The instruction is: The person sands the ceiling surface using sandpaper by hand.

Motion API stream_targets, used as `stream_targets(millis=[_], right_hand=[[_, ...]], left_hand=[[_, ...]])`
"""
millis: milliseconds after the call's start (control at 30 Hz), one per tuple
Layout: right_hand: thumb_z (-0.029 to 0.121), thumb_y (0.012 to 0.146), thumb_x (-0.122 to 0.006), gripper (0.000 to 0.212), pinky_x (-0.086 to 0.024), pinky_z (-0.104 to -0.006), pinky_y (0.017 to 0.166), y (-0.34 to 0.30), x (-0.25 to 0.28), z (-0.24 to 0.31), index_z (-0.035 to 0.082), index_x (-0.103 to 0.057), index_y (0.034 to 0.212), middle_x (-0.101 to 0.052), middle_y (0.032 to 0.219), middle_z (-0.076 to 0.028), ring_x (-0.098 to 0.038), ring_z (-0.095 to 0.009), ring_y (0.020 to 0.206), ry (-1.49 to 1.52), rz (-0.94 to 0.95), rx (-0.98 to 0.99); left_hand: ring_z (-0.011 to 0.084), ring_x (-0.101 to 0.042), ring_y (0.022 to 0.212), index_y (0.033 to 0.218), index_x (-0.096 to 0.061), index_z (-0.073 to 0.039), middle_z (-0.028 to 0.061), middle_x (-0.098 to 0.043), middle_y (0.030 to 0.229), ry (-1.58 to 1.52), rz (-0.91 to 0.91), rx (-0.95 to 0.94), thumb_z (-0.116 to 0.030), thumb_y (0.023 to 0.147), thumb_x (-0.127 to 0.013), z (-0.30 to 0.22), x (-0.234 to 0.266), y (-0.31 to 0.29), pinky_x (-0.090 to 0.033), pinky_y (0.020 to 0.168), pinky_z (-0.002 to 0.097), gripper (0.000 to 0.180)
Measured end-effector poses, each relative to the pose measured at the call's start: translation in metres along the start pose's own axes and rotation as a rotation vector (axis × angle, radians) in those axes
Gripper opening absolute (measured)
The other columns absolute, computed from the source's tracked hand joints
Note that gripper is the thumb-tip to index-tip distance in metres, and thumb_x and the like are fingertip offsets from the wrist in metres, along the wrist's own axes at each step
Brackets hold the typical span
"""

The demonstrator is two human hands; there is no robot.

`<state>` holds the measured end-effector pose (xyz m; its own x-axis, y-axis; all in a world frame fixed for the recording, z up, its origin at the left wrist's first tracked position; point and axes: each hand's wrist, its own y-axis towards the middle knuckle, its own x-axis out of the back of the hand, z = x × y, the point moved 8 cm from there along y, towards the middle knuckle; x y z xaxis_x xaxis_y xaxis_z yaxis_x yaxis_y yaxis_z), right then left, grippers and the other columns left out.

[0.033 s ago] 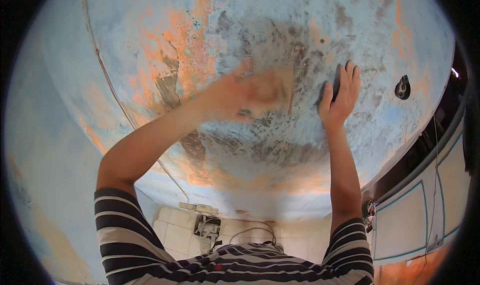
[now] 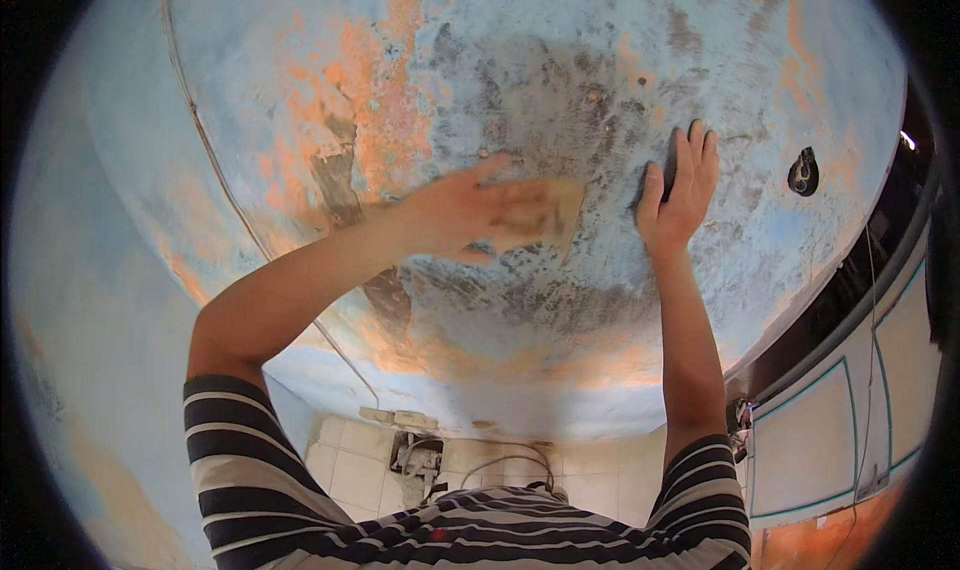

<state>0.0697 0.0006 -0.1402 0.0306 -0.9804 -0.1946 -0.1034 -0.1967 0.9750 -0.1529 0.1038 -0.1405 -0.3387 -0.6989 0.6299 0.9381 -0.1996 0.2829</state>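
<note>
In front of me stands a wall (image 2: 740, 240) of flaking light-blue paint, with orange patches and dark, scuffed stains. My left hand (image 2: 465, 210), a little blurred, presses a tan sheet of sandpaper (image 2: 571, 210) against the stained middle area. Its fingers reach over the sheet, and part of the sheet is hidden beneath them. Farther right, my right hand (image 2: 684, 190) rests flat on the wall, fingers pointing up and thumb apart, holding nothing.
A thin cable (image 2: 215, 160) runs down the wall at left. On the right is a dark hole with a fitting (image 2: 803, 173). Below are floor tiles (image 2: 350, 460), a grey open box (image 2: 415, 457), and a looped hose (image 2: 510, 460). Pale panels (image 2: 805, 440) stand at lower right.
My left hand and the sandpaper have moved slightly down the wall and look less smeared. My right hand stays in place.
</note>
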Motion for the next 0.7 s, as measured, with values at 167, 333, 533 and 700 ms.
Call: stream_targets(millis=[167, 333, 533, 700], right_hand=[[0.027, 0.103, -0.055, 0.046, -0.033, -0.0614, 0.115, -0.004, -0.004, 0.000, 0.005, -0.059, 0.143, -0.052, 0.153, -0.021, -0.042, -0.046, 0.145, -0.030, 0.046, 0.037], [0.022, 0.101, -0.058, 0.046, -0.032, -0.0610, 0.117, -0.005, -0.002, 0.005, 0.005, -0.058, 0.143, -0.052, 0.153, -0.019, -0.042, -0.045, 0.145, -0.018, 0.038, 0.029], [0.021, 0.100, -0.057, 0.045, -0.030, -0.0600, 0.118, -0.013, 0.001, -0.017, 0.003, -0.058, 0.141, -0.050, 0.155, -0.020, -0.039, -0.045, 0.147, 0.076, 0.185, 0.082], [0.024, 0.103, -0.054, 0.047, -0.025, -0.0601, 0.120, -0.029, 0.037, -0.073, 0.000, -0.057, 0.143, -0.049, 0.154, -0.023, -0.035, -0.048, 0.148, 0.009, 0.186, -0.036]], left_hand=[[0.0166, -0.039, 0.149, 0.144, -0.057, -0.038, -0.0022, -0.051, 0.156, 0.072, -0.198, 0.216, -0.048, 0.086, -0.074, 0.075, 0.073, -0.001, -0.022, 0.122, 0.0588, 0.062], [0.0308, -0.037, 0.149, 0.148, -0.055, -0.033, 0.0081, -0.050, 0.155, 0.254, -0.299, 0.489, -0.055, 0.086, -0.071, 0.115, 0.086, -0.009, -0.022, 0.121, 0.0624, 0.068], [0.0211, -0.032, 0.153, 0.150, -0.049, -0.041, 0.0011, -0.051, 0.156, -0.074, 0.073, -0.156, -0.054, 0.088, -0.070, -0.034, -0.050, -0.027, -0.012, 0.126, 0.0620, 0.067], [0.0236, -0.031, 0.154, 0.145, -0.058, -0.035, 0.0073, -0.050, 0.156, 0.058, 0.107, 0.596, -0.056, 0.090, -0.069, 0.086, 0.057, 0.008, -0.016, 0.122, 0.0668, 0.059]])
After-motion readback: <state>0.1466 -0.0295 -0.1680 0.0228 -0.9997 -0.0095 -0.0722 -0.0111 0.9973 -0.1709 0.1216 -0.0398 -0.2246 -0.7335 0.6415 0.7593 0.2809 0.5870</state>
